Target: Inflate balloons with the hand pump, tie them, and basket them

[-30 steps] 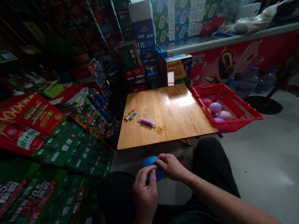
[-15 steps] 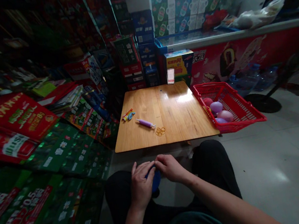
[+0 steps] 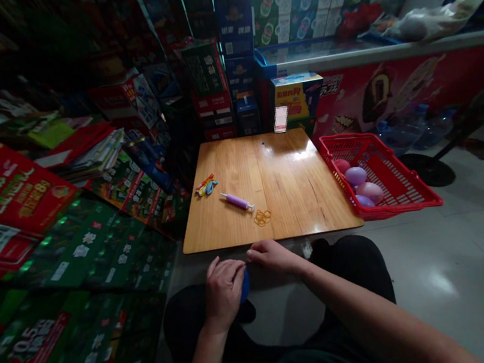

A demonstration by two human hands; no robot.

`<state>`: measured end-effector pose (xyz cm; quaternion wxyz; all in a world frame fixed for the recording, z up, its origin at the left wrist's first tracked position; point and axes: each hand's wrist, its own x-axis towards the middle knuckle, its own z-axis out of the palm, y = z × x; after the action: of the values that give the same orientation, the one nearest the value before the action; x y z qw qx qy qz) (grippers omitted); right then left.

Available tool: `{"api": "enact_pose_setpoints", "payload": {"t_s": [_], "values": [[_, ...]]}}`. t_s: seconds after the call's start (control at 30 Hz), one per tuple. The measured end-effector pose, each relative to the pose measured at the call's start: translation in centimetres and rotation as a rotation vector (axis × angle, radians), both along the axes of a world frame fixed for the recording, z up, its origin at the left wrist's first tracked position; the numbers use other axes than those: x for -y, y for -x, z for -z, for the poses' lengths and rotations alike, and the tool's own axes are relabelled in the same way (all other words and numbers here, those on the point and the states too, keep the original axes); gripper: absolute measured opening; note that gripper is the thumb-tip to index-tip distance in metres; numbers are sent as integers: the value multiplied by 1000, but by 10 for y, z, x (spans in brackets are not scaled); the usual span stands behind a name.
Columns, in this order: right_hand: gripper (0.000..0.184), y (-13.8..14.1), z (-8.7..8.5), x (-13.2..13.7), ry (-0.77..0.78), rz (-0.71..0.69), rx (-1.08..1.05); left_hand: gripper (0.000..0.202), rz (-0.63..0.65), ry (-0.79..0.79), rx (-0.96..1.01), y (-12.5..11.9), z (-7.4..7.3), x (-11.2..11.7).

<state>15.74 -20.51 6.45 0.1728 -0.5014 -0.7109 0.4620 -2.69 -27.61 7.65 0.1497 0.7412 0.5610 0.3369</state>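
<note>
Over my lap, my left hand (image 3: 225, 286) is closed around a small inflated blue balloon (image 3: 245, 286), most of it hidden behind the fingers and palm. My right hand (image 3: 273, 257) pinches the balloon's stretched neck just to the right of the left fingertips. On the wooden table (image 3: 288, 186) in front lie a purple balloon pump (image 3: 236, 201), a little heap of yellowish rubber bands (image 3: 262, 218) and several uninflated balloons (image 3: 207, 186) in mixed colours.
A red plastic basket (image 3: 406, 181) holding several inflated balloons (image 3: 356, 176) stands right of the table. Stacked green cartons (image 3: 97, 245) crowd the left side. Behind the table are more boxes (image 3: 297, 94) and a red-fronted freezer (image 3: 396, 85).
My hands have drawn slightly apart, and the balloon's neck is stretched between them. The head view has shifted a little. The things on the table lie as before.
</note>
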Motion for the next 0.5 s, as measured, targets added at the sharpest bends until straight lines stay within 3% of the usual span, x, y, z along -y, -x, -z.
{"api": "enact_pose_setpoints", "payload": {"t_s": [0.17,0.27,0.5], "values": [[24,-14,17,-70,-124,263,221,17,-140,133,216,12,4,-16],[22,-20,27,-100,-151,325,321,19,-188,215,303,18,4,-22],[21,-13,44,-118,-174,308,447,21,-213,263,347,22,5,-31]]}}
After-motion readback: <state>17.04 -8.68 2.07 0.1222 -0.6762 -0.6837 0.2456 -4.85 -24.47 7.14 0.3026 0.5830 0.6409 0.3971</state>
